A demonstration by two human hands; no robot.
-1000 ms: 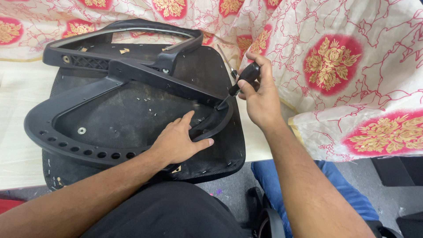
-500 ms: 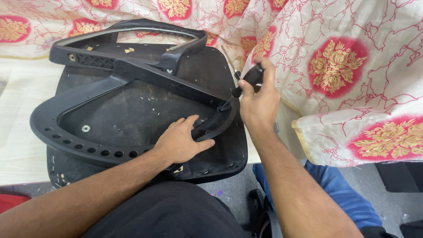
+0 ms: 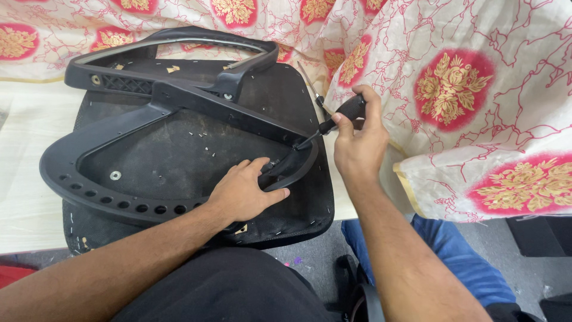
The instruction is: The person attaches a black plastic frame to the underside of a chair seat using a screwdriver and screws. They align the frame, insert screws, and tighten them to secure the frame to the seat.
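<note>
my left hand flat, fingers spread, pressing near curve of black plastic frame lying on dark seat pad. my right hand closed around black-handled screwdriver, tip at frame's right corner. pad overhangs pale table near edge; free room left of frame. one frame, one pad, one screwdriver. floral cloth covers table's right side; screw itself too small to make out.

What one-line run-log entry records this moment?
left hand: pressing on black plastic frame | right hand: holding screwdriver, tip at frame | frame lies on black seat pad | patterned cloth beside
</note>
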